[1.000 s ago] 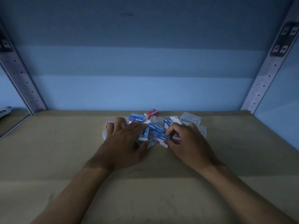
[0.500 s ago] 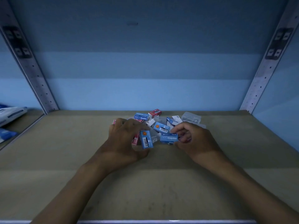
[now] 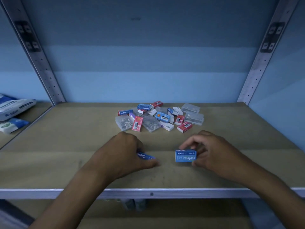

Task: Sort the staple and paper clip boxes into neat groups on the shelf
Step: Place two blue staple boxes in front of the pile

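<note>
A mixed pile lies at the back middle of the brown shelf [image 3: 66,162]: blue staple boxes [image 3: 162,116], red staple boxes [image 3: 137,123] and clear plastic paper clip boxes [image 3: 194,118]. My left hand [image 3: 122,154] is closed around a blue staple box [image 3: 145,156], mostly hidden under my fingers, close to the shelf board. My right hand [image 3: 212,154] grips another blue staple box [image 3: 185,156] by its right end, label facing me. Both hands are well in front of the pile, toward the shelf's front edge.
Perforated metal uprights [image 3: 42,63] stand at the back left and back right [image 3: 257,66]. White and blue packets [image 3: 14,108] lie on the neighbouring shelf at the left. The metal front rail [image 3: 151,193] runs below my wrists, with a lower shelf beneath.
Both hands have pulled back from the pile toward the front edge, each carrying a blue staple box. The pile is now uncovered.
</note>
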Tool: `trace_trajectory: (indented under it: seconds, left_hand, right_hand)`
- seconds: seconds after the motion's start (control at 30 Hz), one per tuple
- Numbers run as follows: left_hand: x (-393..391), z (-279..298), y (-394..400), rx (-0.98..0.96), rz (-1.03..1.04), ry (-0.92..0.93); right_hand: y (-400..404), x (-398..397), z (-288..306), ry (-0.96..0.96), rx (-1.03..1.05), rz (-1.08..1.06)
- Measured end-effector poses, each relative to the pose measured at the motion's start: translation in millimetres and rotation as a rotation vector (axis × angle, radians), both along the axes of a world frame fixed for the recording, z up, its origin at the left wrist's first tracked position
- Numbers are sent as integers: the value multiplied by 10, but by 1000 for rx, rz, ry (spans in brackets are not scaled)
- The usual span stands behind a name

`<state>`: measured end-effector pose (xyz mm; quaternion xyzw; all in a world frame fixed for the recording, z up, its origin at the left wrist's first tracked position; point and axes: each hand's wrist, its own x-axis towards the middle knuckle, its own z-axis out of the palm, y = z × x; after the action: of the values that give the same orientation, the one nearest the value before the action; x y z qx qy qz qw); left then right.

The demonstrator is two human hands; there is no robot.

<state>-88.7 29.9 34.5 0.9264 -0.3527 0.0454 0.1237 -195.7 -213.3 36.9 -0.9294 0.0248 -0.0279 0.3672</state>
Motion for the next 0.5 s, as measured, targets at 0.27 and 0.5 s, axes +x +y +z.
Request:
trace_trajectory:
  seconds: [0.27,0.5]
  left_hand:
    - [12,30,-122,144,-38,65]
    - [13,-2,-194,178,-12,4]
  right_hand:
    - [-14,-33,-73,-26,-143,18]
    - [-53,-14,-53,18,-133,32]
